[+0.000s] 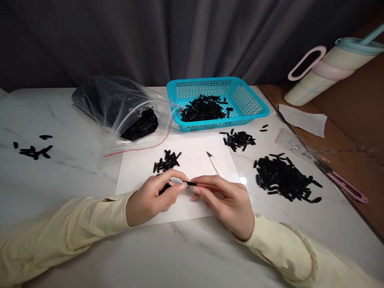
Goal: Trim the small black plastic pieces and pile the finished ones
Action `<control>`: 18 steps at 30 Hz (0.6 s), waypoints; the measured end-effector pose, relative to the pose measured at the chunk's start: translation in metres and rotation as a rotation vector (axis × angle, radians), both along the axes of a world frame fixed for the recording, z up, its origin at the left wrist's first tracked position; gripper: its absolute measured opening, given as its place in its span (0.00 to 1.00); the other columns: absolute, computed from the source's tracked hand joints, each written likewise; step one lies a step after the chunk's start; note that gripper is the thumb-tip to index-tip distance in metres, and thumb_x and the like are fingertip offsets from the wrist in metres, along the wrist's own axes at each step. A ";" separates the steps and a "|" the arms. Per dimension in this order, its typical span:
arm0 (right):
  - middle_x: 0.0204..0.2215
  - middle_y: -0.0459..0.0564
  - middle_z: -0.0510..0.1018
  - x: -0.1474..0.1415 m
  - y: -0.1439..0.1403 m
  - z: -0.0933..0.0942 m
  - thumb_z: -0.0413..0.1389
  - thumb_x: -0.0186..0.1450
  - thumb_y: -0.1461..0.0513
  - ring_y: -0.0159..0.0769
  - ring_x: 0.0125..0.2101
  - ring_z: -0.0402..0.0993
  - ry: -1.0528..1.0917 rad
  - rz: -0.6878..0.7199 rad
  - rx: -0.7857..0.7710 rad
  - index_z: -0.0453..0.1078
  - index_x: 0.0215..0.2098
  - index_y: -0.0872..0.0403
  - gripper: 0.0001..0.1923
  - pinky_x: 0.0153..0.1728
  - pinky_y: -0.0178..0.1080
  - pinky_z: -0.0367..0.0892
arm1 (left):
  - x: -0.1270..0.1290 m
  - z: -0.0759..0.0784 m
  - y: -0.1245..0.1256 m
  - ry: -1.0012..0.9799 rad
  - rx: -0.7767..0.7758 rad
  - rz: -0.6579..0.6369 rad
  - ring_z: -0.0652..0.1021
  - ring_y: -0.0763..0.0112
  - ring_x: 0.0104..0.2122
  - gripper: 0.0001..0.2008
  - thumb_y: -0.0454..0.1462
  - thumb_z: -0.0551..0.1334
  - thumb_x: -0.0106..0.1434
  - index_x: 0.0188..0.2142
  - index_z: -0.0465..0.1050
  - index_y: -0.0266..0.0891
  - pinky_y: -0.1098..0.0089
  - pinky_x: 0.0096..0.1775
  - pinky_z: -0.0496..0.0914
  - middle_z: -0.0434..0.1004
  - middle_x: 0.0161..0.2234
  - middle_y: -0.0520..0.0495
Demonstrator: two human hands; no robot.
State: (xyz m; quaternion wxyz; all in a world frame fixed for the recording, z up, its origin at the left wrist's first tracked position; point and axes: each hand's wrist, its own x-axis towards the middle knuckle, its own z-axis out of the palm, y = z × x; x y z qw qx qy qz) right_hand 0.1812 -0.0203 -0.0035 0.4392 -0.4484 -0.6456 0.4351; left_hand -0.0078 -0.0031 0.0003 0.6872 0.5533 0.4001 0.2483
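Over the sheet of white paper (192,152), my left hand (157,196) and my right hand (232,202) meet at the fingertips. Both are closed in a pinch on one small, thin black strip (191,183), held roughly level between them. Dark pieces also show in the hollow of my left hand, partly hidden by its fingers. Just beyond that hand lies a small pile of black strips (168,161). A white craft knife (216,165) rests on the paper behind my right hand, its dark blade pointing away.
A blue basket (219,124) and a clear zip bag (141,96), both holding black strips, stand at the back. Loose strips (36,152) lie far left; a larger pile (283,178) lies right, near pink-handled scissors (345,184). A tumbler (327,72) leans at the upper right.
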 end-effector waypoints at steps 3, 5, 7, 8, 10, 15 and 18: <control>0.29 0.46 0.79 0.000 0.001 0.000 0.57 0.61 0.67 0.29 0.23 0.77 0.001 -0.005 0.001 0.72 0.36 0.54 0.05 0.26 0.30 0.75 | 0.000 0.000 0.000 0.051 0.055 0.010 0.52 0.82 0.15 0.10 0.42 0.52 0.65 0.42 0.64 0.40 0.78 0.17 0.50 0.49 0.16 0.62; 0.29 0.45 0.80 0.001 0.002 0.000 0.57 0.61 0.68 0.29 0.23 0.77 -0.018 -0.014 0.024 0.72 0.36 0.54 0.06 0.26 0.29 0.75 | 0.000 0.000 -0.001 0.093 0.099 0.010 0.53 0.82 0.15 0.10 0.41 0.52 0.65 0.42 0.64 0.40 0.78 0.18 0.51 0.50 0.16 0.62; 0.28 0.45 0.80 0.001 0.001 -0.001 0.56 0.61 0.68 0.29 0.23 0.77 -0.059 -0.016 0.079 0.73 0.37 0.53 0.07 0.27 0.29 0.75 | 0.000 0.001 -0.002 0.132 0.141 0.008 0.54 0.81 0.16 0.09 0.41 0.52 0.65 0.42 0.64 0.40 0.77 0.18 0.52 0.51 0.16 0.61; 0.28 0.45 0.81 0.001 0.001 -0.002 0.56 0.61 0.69 0.29 0.24 0.78 -0.084 -0.017 0.119 0.73 0.37 0.54 0.08 0.28 0.29 0.74 | 0.001 0.001 -0.003 0.143 0.148 0.008 0.54 0.81 0.16 0.09 0.40 0.52 0.65 0.42 0.64 0.40 0.77 0.19 0.53 0.51 0.16 0.61; 0.26 0.46 0.81 0.001 -0.001 -0.002 0.55 0.61 0.70 0.30 0.24 0.78 -0.140 -0.018 0.215 0.73 0.38 0.54 0.09 0.28 0.30 0.74 | 0.002 0.002 -0.002 0.111 0.097 0.006 0.53 0.82 0.16 0.09 0.41 0.53 0.65 0.41 0.64 0.40 0.78 0.18 0.52 0.51 0.16 0.61; 0.26 0.46 0.81 0.010 0.012 0.013 0.55 0.61 0.70 0.31 0.24 0.77 -0.328 -0.145 0.454 0.74 0.38 0.54 0.10 0.27 0.31 0.73 | 0.004 0.007 0.009 -0.085 -0.222 0.044 0.49 0.83 0.12 0.09 0.42 0.53 0.64 0.42 0.61 0.41 0.81 0.13 0.46 0.48 0.14 0.63; 0.24 0.47 0.80 0.025 0.052 0.036 0.56 0.62 0.67 0.32 0.20 0.75 -0.490 -0.381 0.705 0.75 0.37 0.55 0.07 0.26 0.33 0.71 | 0.002 0.009 0.019 -0.180 -0.403 0.028 0.48 0.84 0.10 0.08 0.41 0.52 0.64 0.39 0.64 0.40 0.82 0.10 0.43 0.51 0.14 0.62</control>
